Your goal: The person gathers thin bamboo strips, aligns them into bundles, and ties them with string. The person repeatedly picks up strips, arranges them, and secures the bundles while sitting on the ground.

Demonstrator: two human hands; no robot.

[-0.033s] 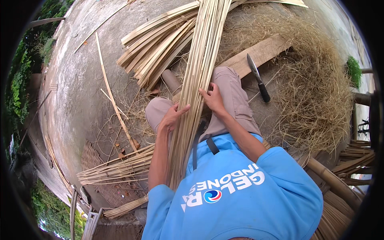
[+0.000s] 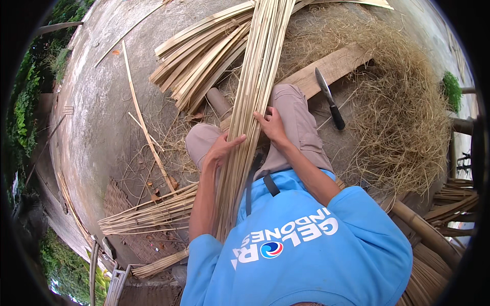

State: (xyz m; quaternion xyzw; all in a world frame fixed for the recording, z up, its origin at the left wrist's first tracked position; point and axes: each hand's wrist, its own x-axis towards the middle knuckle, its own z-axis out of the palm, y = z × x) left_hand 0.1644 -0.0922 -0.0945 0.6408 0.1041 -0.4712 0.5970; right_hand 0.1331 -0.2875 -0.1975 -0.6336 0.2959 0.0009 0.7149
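A long bundle of thin, pale bamboo strips (image 2: pixel 251 86) lies across my lap, running from the top of the view down along my left side. My left hand (image 2: pixel 223 148) grips its left edge, the thumb stretched across the top strips and the other fingers hidden beneath. On the opposite edge, slightly farther up, my right hand (image 2: pixel 272 124) holds the bundle between thumb and fingers. A knife (image 2: pixel 329 97) with a black handle lies beyond my right knee, its blade by a wooden plank (image 2: pixel 332 71); neither hand touches it.
More bamboo strips (image 2: pixel 204 56) fan out at the upper left. Another bundle (image 2: pixel 153 217) lies by my left forearm. Fibrous shavings (image 2: pixel 403 112) are heaped at the right. A single long strip (image 2: pixel 138 104) rests on the concrete floor, and a bamboo pole (image 2: pixel 423 229) stands lower right.
My left thumb reaches very slightly farther over the strips. A small orange spot on the floor at the upper left has shifted a little to the right.
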